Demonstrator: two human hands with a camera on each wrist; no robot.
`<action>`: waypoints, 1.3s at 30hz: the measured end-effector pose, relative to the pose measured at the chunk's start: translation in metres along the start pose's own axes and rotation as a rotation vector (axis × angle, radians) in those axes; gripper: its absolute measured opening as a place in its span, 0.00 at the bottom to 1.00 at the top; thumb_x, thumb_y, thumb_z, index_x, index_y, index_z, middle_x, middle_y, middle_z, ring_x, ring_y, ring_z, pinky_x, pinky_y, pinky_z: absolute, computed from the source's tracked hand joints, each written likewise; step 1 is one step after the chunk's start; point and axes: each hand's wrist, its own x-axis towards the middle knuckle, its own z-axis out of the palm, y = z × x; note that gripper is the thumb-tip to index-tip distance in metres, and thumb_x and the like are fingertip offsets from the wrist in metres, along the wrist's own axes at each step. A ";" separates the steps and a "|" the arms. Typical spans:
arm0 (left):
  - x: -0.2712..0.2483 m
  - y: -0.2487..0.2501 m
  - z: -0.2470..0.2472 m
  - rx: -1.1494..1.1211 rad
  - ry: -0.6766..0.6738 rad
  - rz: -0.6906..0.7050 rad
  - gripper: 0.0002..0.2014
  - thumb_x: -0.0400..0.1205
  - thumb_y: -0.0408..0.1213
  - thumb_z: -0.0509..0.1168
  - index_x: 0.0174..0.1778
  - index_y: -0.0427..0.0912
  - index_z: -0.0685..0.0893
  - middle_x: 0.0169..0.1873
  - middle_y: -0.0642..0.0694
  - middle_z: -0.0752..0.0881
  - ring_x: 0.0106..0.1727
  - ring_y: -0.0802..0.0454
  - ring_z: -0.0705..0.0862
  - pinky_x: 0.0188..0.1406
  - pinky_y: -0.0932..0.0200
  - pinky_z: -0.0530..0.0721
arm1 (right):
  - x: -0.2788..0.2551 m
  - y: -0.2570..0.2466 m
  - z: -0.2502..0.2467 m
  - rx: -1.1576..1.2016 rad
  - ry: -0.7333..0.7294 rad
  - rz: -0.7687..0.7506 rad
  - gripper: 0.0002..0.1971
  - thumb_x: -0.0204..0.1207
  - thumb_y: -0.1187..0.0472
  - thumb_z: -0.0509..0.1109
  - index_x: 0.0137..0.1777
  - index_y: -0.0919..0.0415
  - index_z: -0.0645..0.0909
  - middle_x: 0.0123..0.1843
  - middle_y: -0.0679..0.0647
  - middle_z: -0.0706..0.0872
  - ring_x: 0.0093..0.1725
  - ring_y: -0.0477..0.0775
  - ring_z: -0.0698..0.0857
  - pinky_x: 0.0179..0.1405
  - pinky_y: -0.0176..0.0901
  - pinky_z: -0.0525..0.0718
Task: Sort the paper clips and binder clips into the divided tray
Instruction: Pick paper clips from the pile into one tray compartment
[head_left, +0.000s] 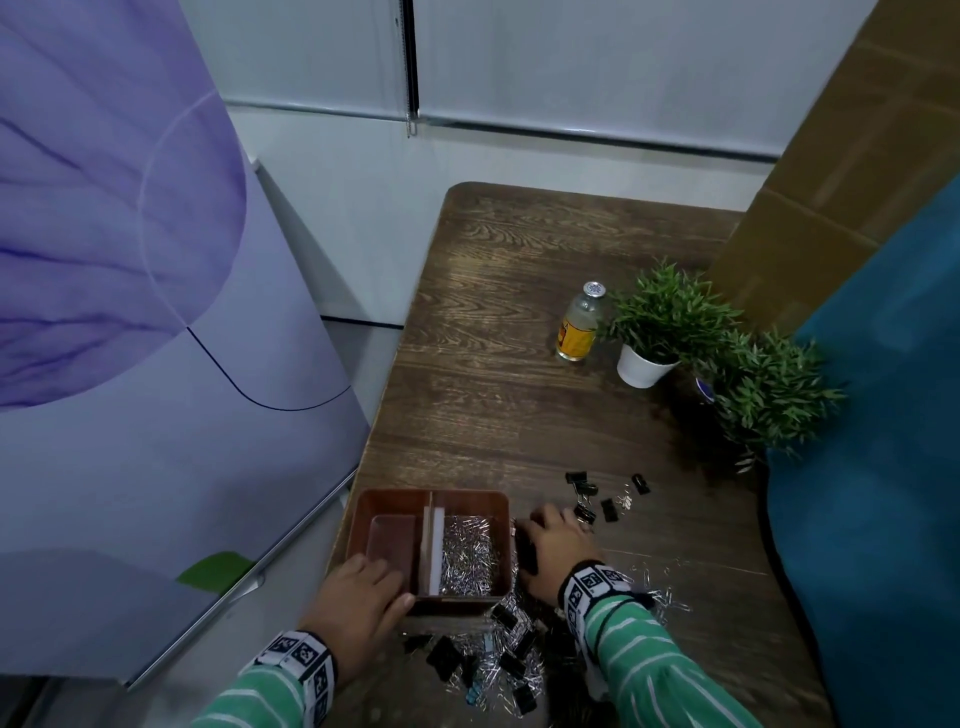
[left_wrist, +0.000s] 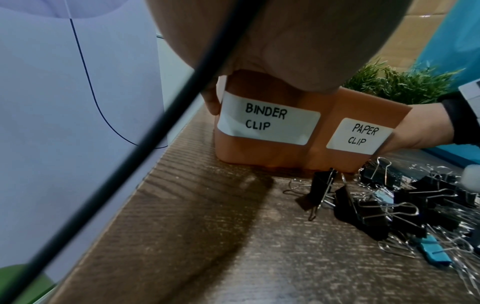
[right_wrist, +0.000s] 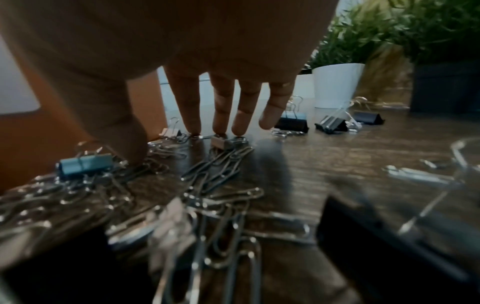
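Brown divided tray (head_left: 503, 540) at the table's (head_left: 519, 364) near left edge — left hand (head_left: 358, 597) grips its near-left corner. Paper clips (head_left: 467, 553) fill its right compartment. Right hand (head_left: 558, 551), fingers (right_wrist: 221, 107) spread, presses loose paper clips and binder clips (right_wrist: 85, 167) beside the tray's right wall.

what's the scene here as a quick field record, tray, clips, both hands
tray: brown divided tray on wooden table
left compartment: labelled binder clip, looks empty
right compartment: labelled paper clip, holds paper clips
loose clips: mixed pile in front of tray; black binder clips beyond right hand
left hand: grips tray's near left corner
right hand: fingers straight, tips touching clips on table
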 end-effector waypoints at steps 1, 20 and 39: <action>0.000 0.000 0.000 -0.002 -0.007 0.000 0.17 0.89 0.57 0.48 0.42 0.55 0.75 0.40 0.56 0.78 0.42 0.52 0.74 0.45 0.53 0.79 | -0.001 -0.001 0.000 -0.035 -0.006 -0.019 0.44 0.66 0.43 0.76 0.83 0.45 0.65 0.75 0.53 0.67 0.75 0.62 0.67 0.74 0.66 0.74; 0.001 -0.001 0.004 0.001 -0.010 -0.020 0.18 0.88 0.58 0.47 0.41 0.55 0.75 0.39 0.56 0.78 0.41 0.53 0.73 0.44 0.53 0.79 | -0.049 -0.002 0.005 0.063 0.055 -0.049 0.19 0.79 0.61 0.64 0.70 0.58 0.82 0.69 0.53 0.78 0.69 0.59 0.78 0.67 0.47 0.78; 0.002 0.002 -0.001 0.009 -0.012 -0.034 0.20 0.88 0.60 0.43 0.41 0.57 0.74 0.39 0.58 0.78 0.41 0.55 0.72 0.45 0.55 0.78 | -0.067 -0.015 0.014 0.132 -0.038 0.110 0.39 0.71 0.35 0.74 0.81 0.39 0.65 0.82 0.54 0.63 0.82 0.67 0.62 0.77 0.66 0.74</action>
